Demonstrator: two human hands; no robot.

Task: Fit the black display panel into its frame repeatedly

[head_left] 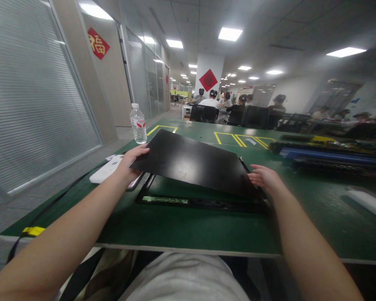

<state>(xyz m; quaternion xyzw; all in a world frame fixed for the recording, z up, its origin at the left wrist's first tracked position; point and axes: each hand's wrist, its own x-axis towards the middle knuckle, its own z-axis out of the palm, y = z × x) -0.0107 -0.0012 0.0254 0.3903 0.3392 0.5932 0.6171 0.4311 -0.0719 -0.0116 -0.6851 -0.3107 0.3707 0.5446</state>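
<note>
A flat black panel (pixel 191 161) is tilted up over a thin black frame (pixel 203 203) lying on the green table (pixel 175 228). My left hand (pixel 130 163) grips the panel's raised left edge, thumb on top. My right hand (pixel 265 177) holds the panel's lower right corner, fingers curled at its edge close to the frame. A strip with green parts runs along the frame's near side.
A water bottle (pixel 138 124) stands at the far left of the table. A white device (pixel 108 169) lies under my left wrist. Black and blue equipment (pixel 329 156) lines the right side. A white object (pixel 368 200) sits far right. Several people sit in the background.
</note>
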